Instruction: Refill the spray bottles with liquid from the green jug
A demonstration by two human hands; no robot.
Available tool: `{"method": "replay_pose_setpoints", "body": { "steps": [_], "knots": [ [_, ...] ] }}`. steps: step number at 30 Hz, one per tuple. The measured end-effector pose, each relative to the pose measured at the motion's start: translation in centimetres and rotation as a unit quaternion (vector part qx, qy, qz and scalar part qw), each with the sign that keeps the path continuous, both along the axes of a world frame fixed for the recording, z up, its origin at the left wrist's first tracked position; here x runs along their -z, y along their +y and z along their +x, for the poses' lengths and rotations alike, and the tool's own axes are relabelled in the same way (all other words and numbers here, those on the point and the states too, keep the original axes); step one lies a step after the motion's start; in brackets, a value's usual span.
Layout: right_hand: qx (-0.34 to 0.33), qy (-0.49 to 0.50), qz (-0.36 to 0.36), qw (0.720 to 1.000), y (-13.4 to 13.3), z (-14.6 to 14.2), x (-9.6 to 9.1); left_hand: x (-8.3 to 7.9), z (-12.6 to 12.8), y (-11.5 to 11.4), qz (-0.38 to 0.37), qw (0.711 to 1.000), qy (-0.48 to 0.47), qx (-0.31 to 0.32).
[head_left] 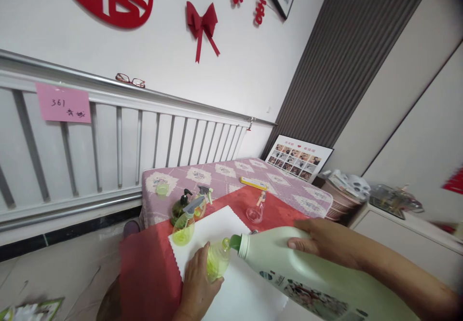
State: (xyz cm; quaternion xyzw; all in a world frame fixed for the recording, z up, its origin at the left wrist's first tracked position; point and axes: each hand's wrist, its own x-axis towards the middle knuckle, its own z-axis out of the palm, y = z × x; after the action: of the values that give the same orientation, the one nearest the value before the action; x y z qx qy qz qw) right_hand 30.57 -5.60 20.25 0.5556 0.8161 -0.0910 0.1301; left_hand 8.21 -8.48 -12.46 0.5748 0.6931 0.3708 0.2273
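My left hand (197, 278) is closed round a small clear bottle (217, 260) with yellow-green liquid in it, held tilted over a white mat (240, 287). My right hand (313, 236) grips a large pale green detergent jug (278, 258) from above. The jug lies tipped to the left, its green spout (235, 242) at the small bottle's mouth. Whether liquid is flowing between them I cannot tell. Left of the mat's middle stands a spray bottle (183, 231) with yellow-green liquid and a grey trigger. Beside it are a dark green pump bottle (178, 209) and another spray bottle (200, 210).
A clear spray bottle (255, 214) stands on the red cloth (148, 263). Behind it lies a yellow-and-white box (253, 183). A small pale green item (162, 189) sits at the table's back left. A radiator (144, 132) runs along the wall; a pink basket (331, 198) stands to the right.
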Motion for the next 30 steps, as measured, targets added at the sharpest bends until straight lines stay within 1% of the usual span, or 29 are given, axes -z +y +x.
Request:
{"method": "replay_pose_setpoints", "body": {
  "steps": [2,18,26,30],
  "knots": [
    [0.004,0.0,0.001,1.0,-0.01,0.0,0.0,-0.1,-0.01,0.03,-0.009,1.0,0.003,-0.001],
    [-0.006,0.008,-0.009,1.0,0.05,-0.55,-0.66,-0.48,-0.17,-0.03,-0.012,1.0,0.009,0.006],
    [-0.013,0.003,-0.004,1.0,0.16,-0.56,-0.6,-0.3,-0.17,-0.09,-0.008,1.0,0.011,0.005],
    [-0.011,0.003,-0.005,1.0,0.16,-0.55,-0.59,-0.46,-0.21,-0.02,-0.014,1.0,0.018,0.006]
  ]
}}
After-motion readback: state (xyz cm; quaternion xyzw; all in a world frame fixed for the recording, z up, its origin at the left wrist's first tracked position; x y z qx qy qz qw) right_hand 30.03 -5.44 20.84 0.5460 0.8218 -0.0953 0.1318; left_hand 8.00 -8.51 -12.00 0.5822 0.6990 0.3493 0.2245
